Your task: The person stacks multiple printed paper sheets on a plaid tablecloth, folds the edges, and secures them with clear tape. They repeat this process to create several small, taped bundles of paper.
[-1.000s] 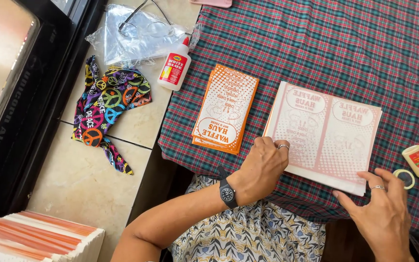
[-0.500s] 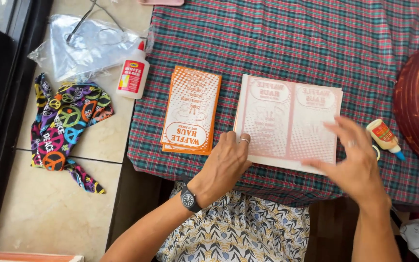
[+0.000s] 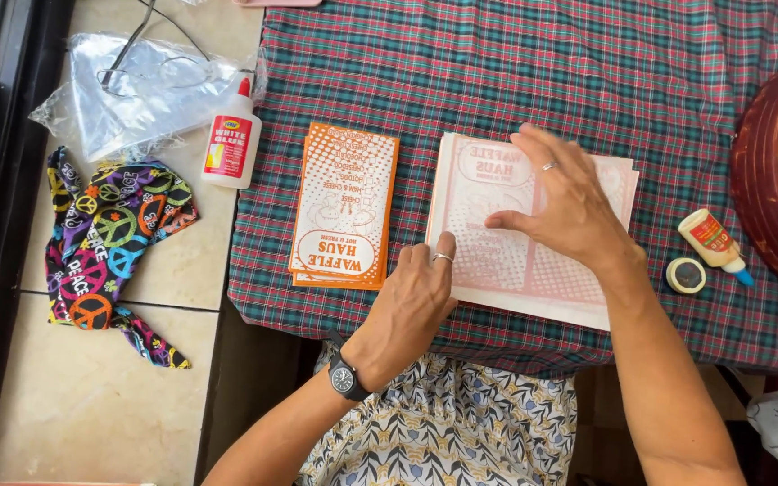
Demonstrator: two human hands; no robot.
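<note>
A stack of pale pink printed sheets [image 3: 497, 270] lies on the plaid tablecloth [image 3: 515, 81]. My right hand [image 3: 569, 202] rests flat on top of the stack, fingers spread, a ring on one finger. My left hand [image 3: 411, 301], with a ring and a black wristwatch, touches the stack's near left edge with its fingertips. Just left of it lies a stack of orange and white printed cards [image 3: 344, 207]. Neither hand grips anything.
A white glue bottle with a red cap [image 3: 231, 139] stands at the cloth's left edge. A small glue bottle [image 3: 713, 245] and a tape roll [image 3: 685, 275] lie right of the sheets. A dark red basket [image 3: 758, 180] holds packets. A colourful patterned cloth [image 3: 110, 238] and a clear plastic bag [image 3: 150, 85] lie on the tiled floor.
My right hand has moved from the near right edge onto the top of the pink sheets. The view has shifted right. My left hand stays at the sheets' left edge.
</note>
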